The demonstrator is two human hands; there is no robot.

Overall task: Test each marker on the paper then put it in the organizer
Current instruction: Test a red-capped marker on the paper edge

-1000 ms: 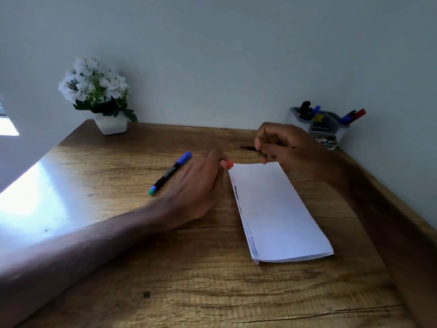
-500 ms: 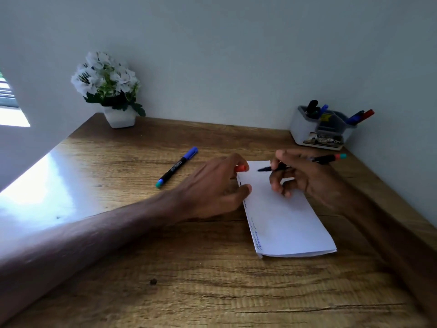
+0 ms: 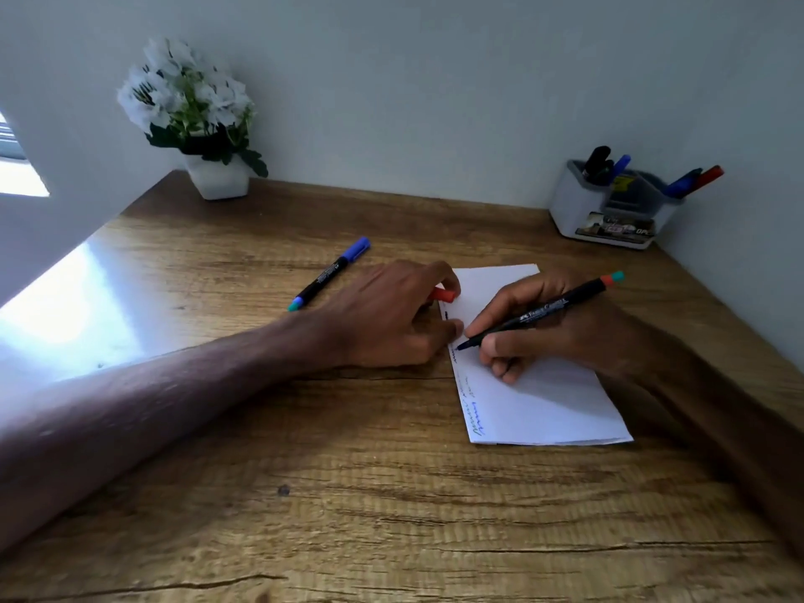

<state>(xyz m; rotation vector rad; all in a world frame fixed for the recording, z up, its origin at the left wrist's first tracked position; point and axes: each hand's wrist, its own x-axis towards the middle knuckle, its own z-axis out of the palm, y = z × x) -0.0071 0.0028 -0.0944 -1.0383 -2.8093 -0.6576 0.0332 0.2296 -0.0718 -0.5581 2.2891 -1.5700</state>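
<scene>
Now your right hand [image 3: 565, 341] pinches the marker [image 3: 539, 313] tip-down on the paper [image 3: 544, 402], left hand [image 3: 387, 319] holding its red cap [image 3: 443, 295]: scribble, then recap

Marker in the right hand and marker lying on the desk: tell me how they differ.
The held marker is uncapped, and the left hand holds a red cap; the loose marker wears a blue cap. The held marker is tilted in the right hand, tip at the paper's left edge; the loose marker lies flat on the desk, left of both hands. Both have black barrels and teal ends.
</scene>
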